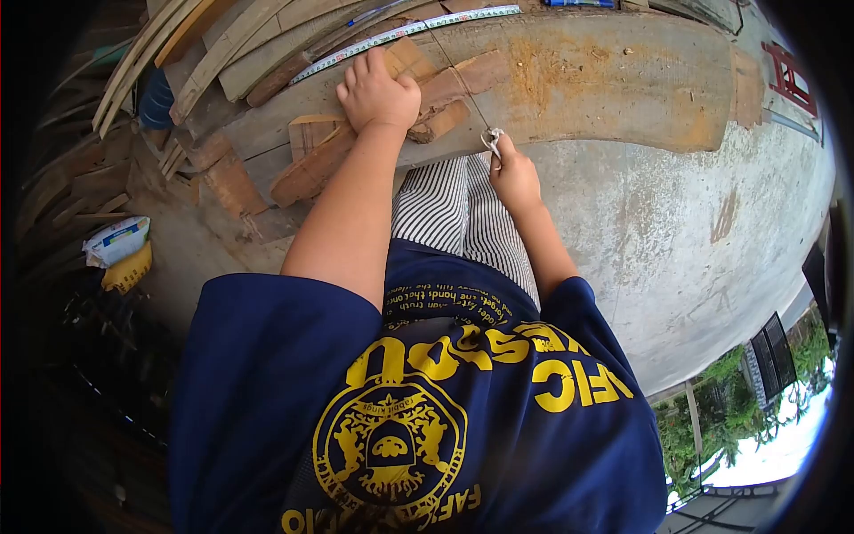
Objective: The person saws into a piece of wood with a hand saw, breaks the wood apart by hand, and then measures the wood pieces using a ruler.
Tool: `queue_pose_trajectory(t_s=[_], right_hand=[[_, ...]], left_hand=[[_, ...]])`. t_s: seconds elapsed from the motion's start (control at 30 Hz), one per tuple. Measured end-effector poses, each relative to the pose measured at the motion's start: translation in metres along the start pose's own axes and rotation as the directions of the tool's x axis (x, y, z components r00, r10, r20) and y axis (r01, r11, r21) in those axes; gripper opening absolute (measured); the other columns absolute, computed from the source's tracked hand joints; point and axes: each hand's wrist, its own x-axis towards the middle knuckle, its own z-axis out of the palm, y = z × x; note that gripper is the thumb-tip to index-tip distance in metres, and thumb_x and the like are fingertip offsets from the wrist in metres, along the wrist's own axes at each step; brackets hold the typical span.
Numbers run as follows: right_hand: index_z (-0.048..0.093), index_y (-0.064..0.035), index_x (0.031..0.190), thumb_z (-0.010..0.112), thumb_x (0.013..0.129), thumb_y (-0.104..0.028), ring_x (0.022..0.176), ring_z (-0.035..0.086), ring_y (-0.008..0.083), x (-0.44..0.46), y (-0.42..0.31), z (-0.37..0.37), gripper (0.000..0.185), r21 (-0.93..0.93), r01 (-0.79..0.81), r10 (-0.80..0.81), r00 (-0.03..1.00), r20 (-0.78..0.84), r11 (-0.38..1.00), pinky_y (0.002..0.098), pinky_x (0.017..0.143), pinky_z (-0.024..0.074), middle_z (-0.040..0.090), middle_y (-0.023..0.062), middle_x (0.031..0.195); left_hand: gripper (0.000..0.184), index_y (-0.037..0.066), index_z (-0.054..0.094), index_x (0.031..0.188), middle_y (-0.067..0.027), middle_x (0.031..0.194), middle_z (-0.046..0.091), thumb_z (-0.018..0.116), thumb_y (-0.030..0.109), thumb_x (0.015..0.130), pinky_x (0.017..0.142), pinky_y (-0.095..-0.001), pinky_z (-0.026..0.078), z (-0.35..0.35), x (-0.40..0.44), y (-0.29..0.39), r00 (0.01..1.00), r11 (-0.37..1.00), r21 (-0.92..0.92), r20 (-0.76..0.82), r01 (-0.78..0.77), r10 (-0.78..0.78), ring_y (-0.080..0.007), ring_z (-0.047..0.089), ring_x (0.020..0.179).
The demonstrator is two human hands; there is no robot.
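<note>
My left hand point(378, 93) presses down with bent fingers on a rough reddish-brown wood strip point(463, 78), gripping it on the workbench. A light wood block point(411, 60) lies beside the thumb, and a smaller wood offcut point(439, 122) sits below the strip. My right hand point(515, 173) is closed round the white-wrapped end of a thin saw point(463, 84). Its dark blade, seen edge-on, slants up across the strip. What lies beneath my left palm is hidden.
A thick curved plank point(614, 84) with sawdust forms the bench. Past my left hand lie a tape measure point(400, 34) and stacked wood strips point(258, 40). More offcuts point(233, 185) are at left. A red stool point(790, 80) stands far right on the concrete floor point(640, 240).
</note>
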Motion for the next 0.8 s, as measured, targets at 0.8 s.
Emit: queue_pose_trajectory(t_s=[0.8], right_hand=[[0.047,-0.0096,0.105,0.054,0.078,-0.008,0.072,0.061,0.0402,-0.018,0.013,0.008,0.027,-0.031,-0.083,0.083,0.996,0.012,0.996,0.0490,0.064,0.0492,0.063,0.0199,0.082]], left_hand=[[0.045,0.010,0.049,0.116,-0.0102,0.113,0.053,0.052,0.023,0.073,0.097,-0.0412,0.030,0.003,0.000,-0.002,0.999,1.000,0.007,-0.021,-0.027,0.028,-0.0257,0.047,0.111]])
